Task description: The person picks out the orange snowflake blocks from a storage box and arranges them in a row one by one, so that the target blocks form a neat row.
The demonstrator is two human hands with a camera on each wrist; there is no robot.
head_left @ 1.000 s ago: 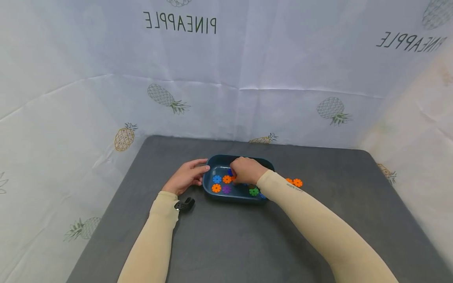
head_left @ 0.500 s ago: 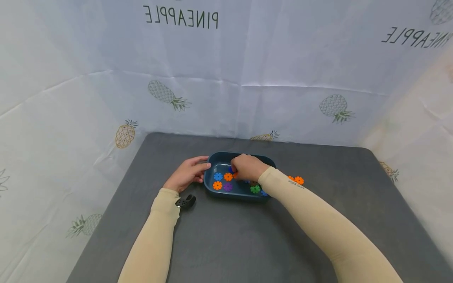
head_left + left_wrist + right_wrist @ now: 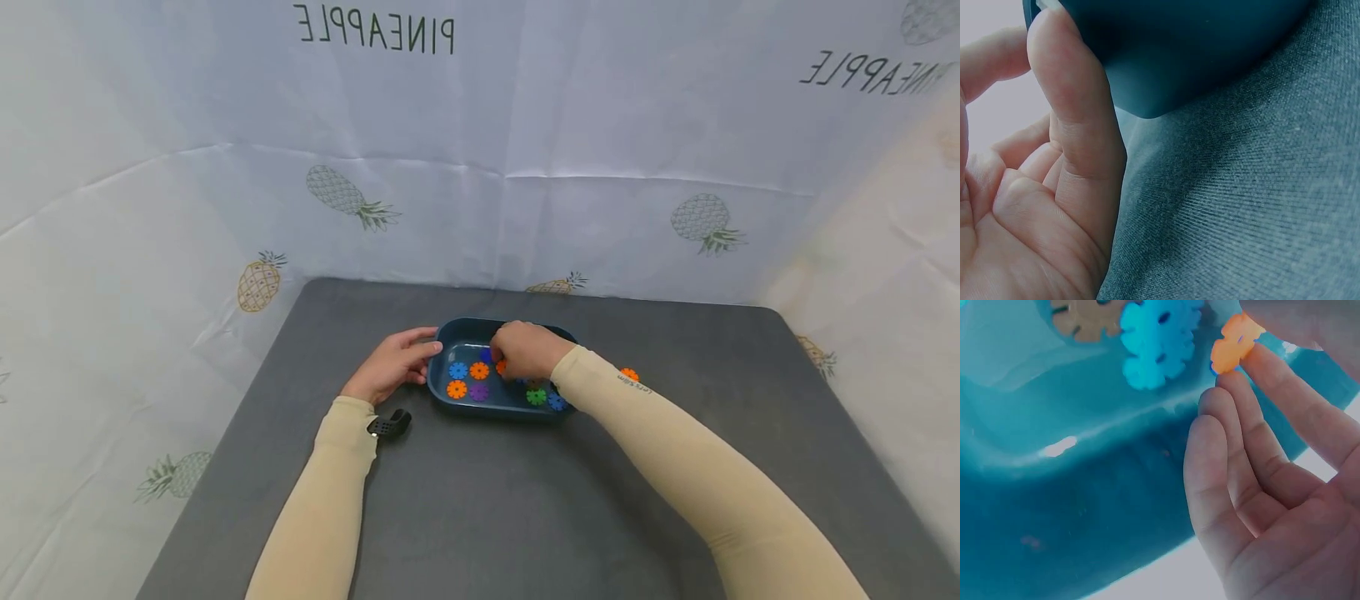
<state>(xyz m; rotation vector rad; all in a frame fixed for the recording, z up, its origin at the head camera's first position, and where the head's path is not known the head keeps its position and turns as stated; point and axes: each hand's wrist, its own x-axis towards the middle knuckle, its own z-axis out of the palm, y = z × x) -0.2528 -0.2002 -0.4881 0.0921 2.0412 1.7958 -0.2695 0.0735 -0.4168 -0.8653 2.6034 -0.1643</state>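
A dark blue-green tray with rounded corners holds several notched plastic snowflake discs, among them a blue one, an orange one, a purple one and a green one. My right hand reaches down inside it and pinches an orange snowflake disc between thumb and index finger; a sliver of blue shows at that disc's lower edge. Outside the left end is my left hand, fingers fairly straight, with the thumb tip and index finger at the tray's edge.
To the right of the tray, an orange disc lies on the grey table, partly covered by the right sleeve. A black wristband sits at the left wrist. A pineapple-print cloth hangs behind and beside the table.
My right hand has shifted slightly to the right within the tray, its sleeve now covering one of two orange discs on the table. The left hand stays at the tray's edge.
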